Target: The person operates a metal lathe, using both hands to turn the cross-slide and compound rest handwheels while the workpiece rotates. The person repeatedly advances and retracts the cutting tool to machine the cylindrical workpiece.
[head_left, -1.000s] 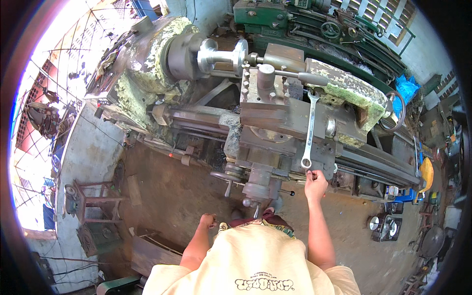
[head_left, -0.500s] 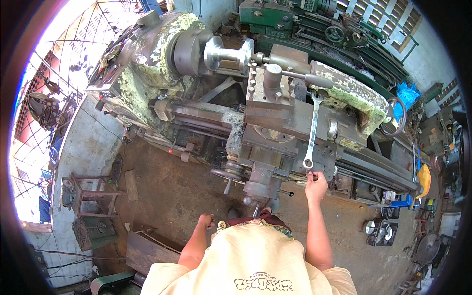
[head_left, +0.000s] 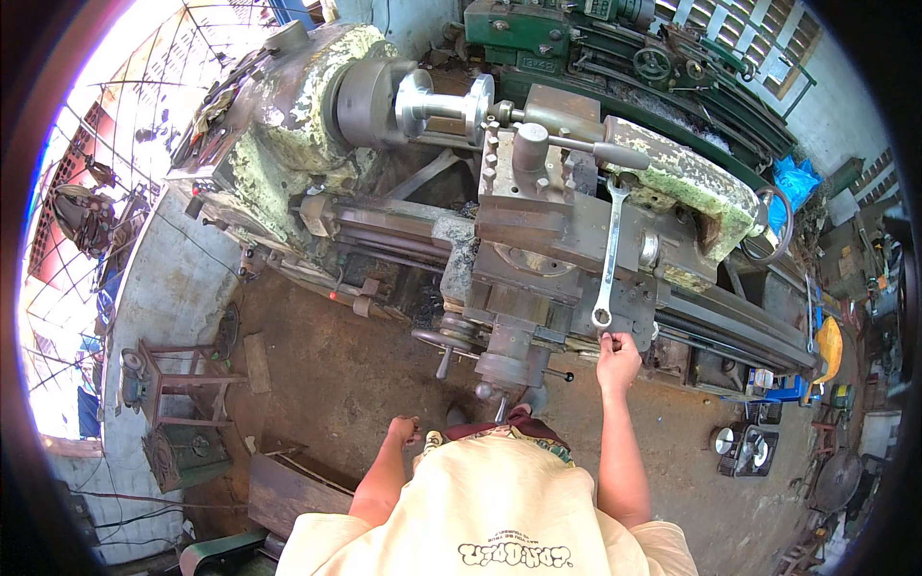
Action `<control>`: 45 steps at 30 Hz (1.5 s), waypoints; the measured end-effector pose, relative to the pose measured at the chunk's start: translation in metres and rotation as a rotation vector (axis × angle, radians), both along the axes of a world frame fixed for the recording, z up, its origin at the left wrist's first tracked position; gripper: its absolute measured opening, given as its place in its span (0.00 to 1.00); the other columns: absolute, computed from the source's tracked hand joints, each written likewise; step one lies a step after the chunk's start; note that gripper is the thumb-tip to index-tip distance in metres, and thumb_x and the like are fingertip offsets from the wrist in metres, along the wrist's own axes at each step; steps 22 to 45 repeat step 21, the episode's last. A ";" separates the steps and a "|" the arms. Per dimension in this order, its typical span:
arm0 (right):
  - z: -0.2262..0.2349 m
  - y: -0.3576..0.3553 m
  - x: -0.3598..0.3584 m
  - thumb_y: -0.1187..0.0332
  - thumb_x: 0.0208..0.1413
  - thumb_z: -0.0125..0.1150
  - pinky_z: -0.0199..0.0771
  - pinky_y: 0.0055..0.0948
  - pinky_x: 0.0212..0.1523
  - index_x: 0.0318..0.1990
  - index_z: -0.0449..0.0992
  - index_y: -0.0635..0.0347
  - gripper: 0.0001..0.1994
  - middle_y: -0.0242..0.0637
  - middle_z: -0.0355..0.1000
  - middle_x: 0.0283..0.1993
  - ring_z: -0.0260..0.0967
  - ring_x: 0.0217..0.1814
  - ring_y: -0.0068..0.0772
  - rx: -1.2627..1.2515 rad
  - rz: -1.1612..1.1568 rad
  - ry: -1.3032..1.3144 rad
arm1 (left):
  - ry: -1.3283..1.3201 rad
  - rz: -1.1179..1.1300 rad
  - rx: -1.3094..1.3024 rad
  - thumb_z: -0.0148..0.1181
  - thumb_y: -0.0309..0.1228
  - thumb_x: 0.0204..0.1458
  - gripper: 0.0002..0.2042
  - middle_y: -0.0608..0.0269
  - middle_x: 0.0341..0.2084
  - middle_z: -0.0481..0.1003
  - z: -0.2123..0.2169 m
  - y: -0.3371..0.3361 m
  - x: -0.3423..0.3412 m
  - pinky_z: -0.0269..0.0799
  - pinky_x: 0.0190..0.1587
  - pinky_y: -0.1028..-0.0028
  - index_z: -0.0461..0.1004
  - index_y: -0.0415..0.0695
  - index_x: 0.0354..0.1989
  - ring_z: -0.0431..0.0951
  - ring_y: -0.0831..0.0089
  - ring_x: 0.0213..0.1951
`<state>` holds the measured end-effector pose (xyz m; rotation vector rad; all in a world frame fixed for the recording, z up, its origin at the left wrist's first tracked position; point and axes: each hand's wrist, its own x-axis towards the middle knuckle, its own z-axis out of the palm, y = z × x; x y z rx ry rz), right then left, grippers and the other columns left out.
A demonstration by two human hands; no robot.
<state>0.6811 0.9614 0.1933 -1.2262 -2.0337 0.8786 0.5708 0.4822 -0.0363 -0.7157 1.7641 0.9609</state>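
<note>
A large worn metal lathe point(head_left: 403, 230) with flaking pale green paint stands in front of me. A shiny round workpiece point(head_left: 444, 102) sits in its chuck. A long silver wrench point(head_left: 609, 255) lies across the carriage and tool post point(head_left: 530, 171). My right hand point(head_left: 618, 355) is raised to the carriage front, fingers closed around a small handle just below the wrench's ring end. My left hand point(head_left: 402, 429) hangs low beside my body with its fingers curled, holding nothing I can make out.
A second green lathe point(head_left: 615, 48) stands behind. A rusty metal stool point(head_left: 168, 379) and scrap sit on the dirt floor at left. Gauges point(head_left: 740, 446), blue bags and an orange object point(head_left: 828, 348) lie at right.
The view has shifted slightly so the lathe sits lower and more to the right in the picture. My right hand stays at the carriage front; my left hand stays low.
</note>
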 end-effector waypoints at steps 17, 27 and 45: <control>0.000 -0.001 -0.002 0.68 0.56 0.67 0.68 0.32 0.26 0.33 0.77 0.65 0.09 0.38 0.75 0.21 0.71 0.20 0.30 -0.003 -0.022 0.002 | -0.096 0.348 0.071 0.56 0.37 0.63 0.14 0.64 0.24 0.72 0.007 -0.012 0.020 0.77 0.31 0.62 0.76 0.42 0.50 0.68 0.73 0.18; 0.003 -0.001 -0.001 0.67 0.56 0.68 0.69 0.32 0.27 0.33 0.78 0.65 0.09 0.39 0.76 0.21 0.73 0.21 0.32 -0.024 -0.012 -0.027 | -0.105 0.276 0.026 0.57 0.38 0.63 0.13 0.66 0.20 0.66 0.004 -0.015 0.024 0.78 0.32 0.59 0.76 0.42 0.48 0.62 0.75 0.18; 0.003 -0.001 -0.001 0.67 0.56 0.68 0.69 0.32 0.27 0.33 0.78 0.65 0.09 0.39 0.76 0.21 0.73 0.21 0.32 -0.024 -0.012 -0.027 | -0.105 0.276 0.026 0.57 0.38 0.63 0.13 0.66 0.20 0.66 0.004 -0.015 0.024 0.78 0.32 0.59 0.76 0.42 0.48 0.62 0.75 0.18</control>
